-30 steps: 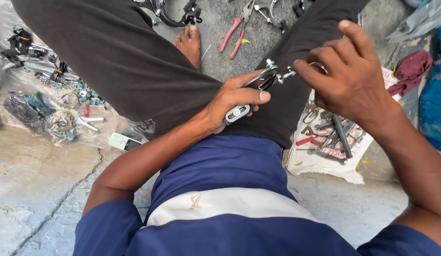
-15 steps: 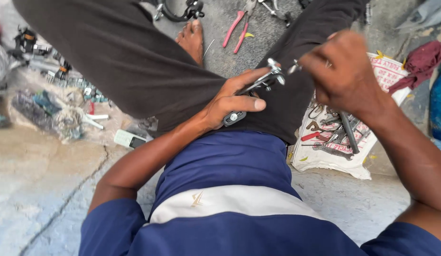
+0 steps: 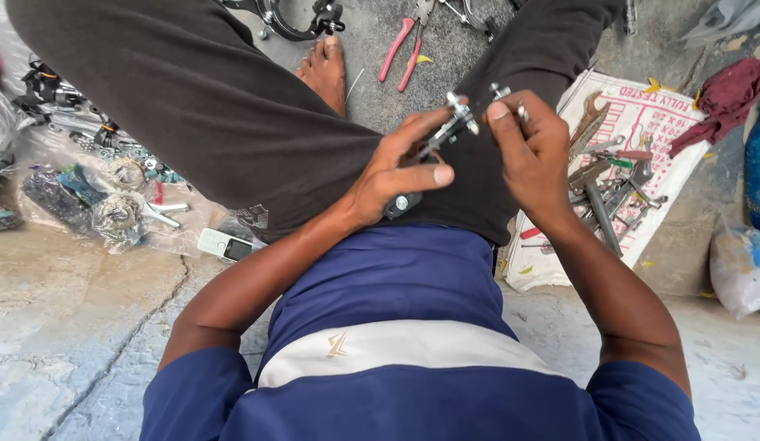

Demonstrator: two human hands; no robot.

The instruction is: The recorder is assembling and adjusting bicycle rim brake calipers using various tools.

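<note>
On the far left lies one clear bag of small parts, with one phone just to its right on the concrete. Over the lap, the left hand is wrapped around one metal tool, which slants up out of its fingers. The right hand pinches a small metal piece at the tool's far tip. One pair of red pliers lies far off, and one white sack of tools lies to the right.

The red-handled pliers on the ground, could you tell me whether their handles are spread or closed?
Spread: the red-handled pliers lie with handles diverging in a V.
</note>
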